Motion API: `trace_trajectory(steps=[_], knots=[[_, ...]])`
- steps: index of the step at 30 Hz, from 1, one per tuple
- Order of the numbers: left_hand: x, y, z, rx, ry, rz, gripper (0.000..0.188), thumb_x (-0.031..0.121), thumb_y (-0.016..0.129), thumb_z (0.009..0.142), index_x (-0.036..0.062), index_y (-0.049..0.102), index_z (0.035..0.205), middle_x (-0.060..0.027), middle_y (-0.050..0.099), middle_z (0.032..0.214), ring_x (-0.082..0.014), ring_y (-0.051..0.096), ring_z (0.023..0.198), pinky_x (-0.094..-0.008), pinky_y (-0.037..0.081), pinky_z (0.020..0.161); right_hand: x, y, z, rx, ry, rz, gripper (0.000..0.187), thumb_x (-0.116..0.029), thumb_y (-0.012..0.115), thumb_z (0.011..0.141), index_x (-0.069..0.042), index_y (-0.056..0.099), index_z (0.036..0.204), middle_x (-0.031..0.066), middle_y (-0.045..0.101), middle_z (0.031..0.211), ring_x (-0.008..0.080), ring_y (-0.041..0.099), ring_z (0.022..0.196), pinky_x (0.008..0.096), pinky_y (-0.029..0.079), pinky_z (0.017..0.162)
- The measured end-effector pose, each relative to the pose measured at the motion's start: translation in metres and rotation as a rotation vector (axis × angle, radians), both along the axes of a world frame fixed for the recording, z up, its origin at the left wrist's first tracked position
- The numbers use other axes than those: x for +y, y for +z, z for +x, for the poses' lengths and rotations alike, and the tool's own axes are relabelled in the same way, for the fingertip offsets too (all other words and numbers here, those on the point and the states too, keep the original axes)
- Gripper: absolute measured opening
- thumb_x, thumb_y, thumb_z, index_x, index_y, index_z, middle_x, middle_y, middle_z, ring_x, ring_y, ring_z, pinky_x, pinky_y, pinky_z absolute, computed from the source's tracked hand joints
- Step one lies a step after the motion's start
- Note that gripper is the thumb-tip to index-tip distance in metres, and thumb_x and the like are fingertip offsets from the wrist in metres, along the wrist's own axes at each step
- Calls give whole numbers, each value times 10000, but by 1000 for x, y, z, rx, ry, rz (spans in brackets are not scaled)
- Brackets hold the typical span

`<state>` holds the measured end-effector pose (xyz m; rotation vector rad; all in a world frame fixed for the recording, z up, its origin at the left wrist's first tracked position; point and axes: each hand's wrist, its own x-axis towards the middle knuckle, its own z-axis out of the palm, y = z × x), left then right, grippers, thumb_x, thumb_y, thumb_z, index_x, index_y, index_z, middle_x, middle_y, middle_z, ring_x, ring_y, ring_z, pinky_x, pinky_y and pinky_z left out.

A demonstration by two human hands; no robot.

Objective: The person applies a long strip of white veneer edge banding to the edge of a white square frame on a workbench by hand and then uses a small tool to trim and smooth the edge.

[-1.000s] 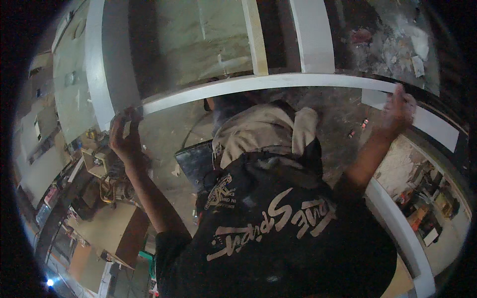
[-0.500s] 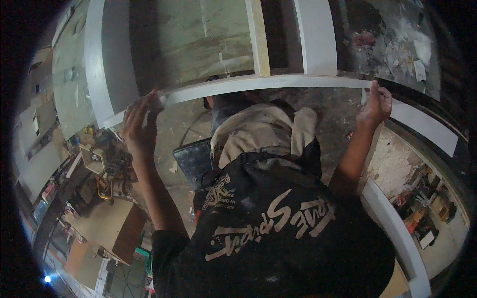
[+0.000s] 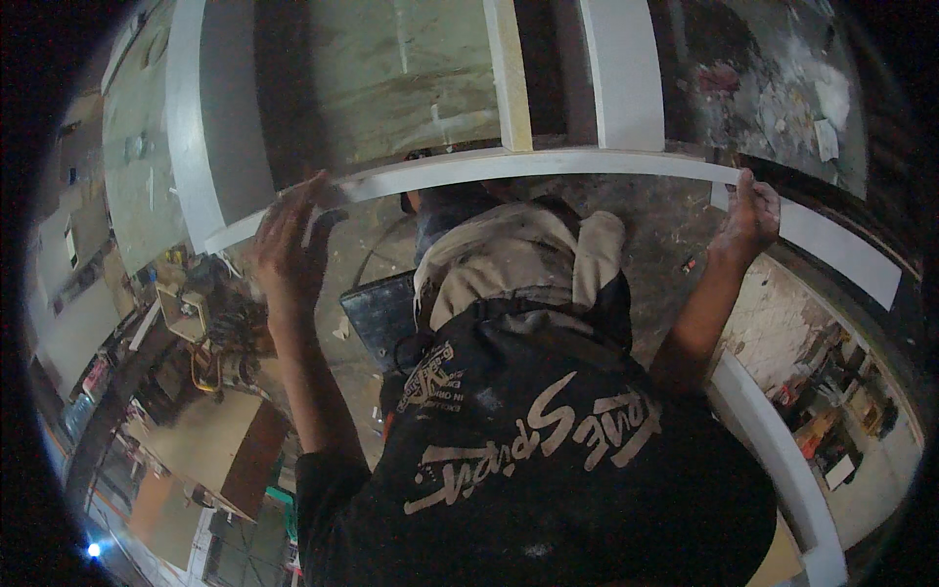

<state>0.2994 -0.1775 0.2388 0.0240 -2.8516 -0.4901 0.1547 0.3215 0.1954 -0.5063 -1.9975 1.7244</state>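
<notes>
Held long white strip point(image 3: 548, 163) at twelve o'clock, apparently already set against two slats point(image 3: 626, 78); pinched with right hand point(image 3: 751, 217) at two, rested left hand point(image 3: 290, 235) at ten, could not tell left-finger grip; not yet released, could not confirm fastening.

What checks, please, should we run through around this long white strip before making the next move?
1. Right hand at the right end of the white strip: ok.
2. Left hand at the strip's left part: ok.
3. Left hand's grip firm: cannot tell, blurred.
4. Yellowish-edged board and middle white board reaching the strip: ok, both appear to meet it.
5. Those boards fastened to it: cannot tell.
6. Floor free of loose items: not ok, a small object lies there.
</notes>
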Motion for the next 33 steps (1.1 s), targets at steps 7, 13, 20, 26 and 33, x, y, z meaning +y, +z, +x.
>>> trace_trajectory(steps=[7,13,20,26,33], knots=[[35,-3,-15,67,-34,99,474,45,772,714,142,674,1168,-83,705,1004,-276,668,943,-389,530,804,5,3,8,-161,50,53,304,-124,761,831,-15,577,1047,113,639,999,202,625,911,337,508,852],[43,-6,-16,71,-12,95,461,70,785,719,110,671,1164,-95,701,1020,-276,660,951,-384,522,818,-73,53,17,100,293,938,459,-243,779,798,-59,600,1179,83,593,1187,257,532,1141,401,399,988],[76,-10,-28,49,-78,142,498,57,765,714,140,653,1192,-91,695,967,-290,649,920,-405,519,794,-162,50,33,157,942,1028,415,-167,775,722,-99,667,1118,66,607,1116,268,541,1064,396,391,937],[76,-17,-32,105,-101,190,513,42,767,685,122,661,1180,-77,697,988,-276,651,913,-389,513,805,-163,40,19,266,1030,1026,285,-79,725,691,-74,699,975,50,628,997,253,571,966,425,409,868],[82,-15,-31,154,-102,206,565,32,755,665,139,654,1210,-91,684,933,-279,641,890,-393,515,773,-162,43,13,329,1079,1009,187,-22,678,689,-71,714,865,55,640,963,253,593,943,415,420,872]])
